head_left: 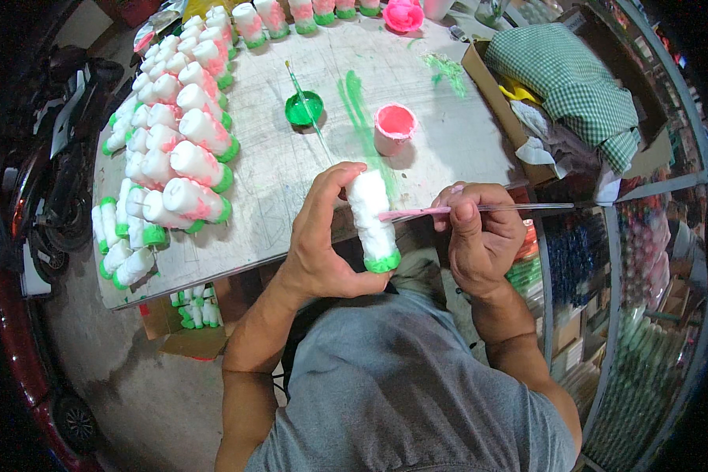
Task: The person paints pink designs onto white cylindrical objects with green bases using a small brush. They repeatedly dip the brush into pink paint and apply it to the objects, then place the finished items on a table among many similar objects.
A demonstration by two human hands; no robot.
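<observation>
My left hand [315, 244] grips a lumpy white pillar candle [367, 208] between thumb and fingers, at its two ends. The candle stands nearly upright, slightly tilted, with a green band at its lower end. From the right, my right hand [488, 240] pinches a thin paintbrush [527, 206] held almost level. Its pink-coated tip meets the candle's side. Just beyond the hands, a pink paint cup [393, 132] stands on the table. Farther left, a small green paint dish [295, 112] has a second brush [293, 77] resting across it.
Rows of candles [165, 134] painted pink and green fill the table's [259, 157] left side. At the right is a cardboard box [492, 102] with a green checked cloth [566, 75]. A pink bowl [403, 16] sits at the back. Below the table, another box [189, 342] holds green-and-white pieces.
</observation>
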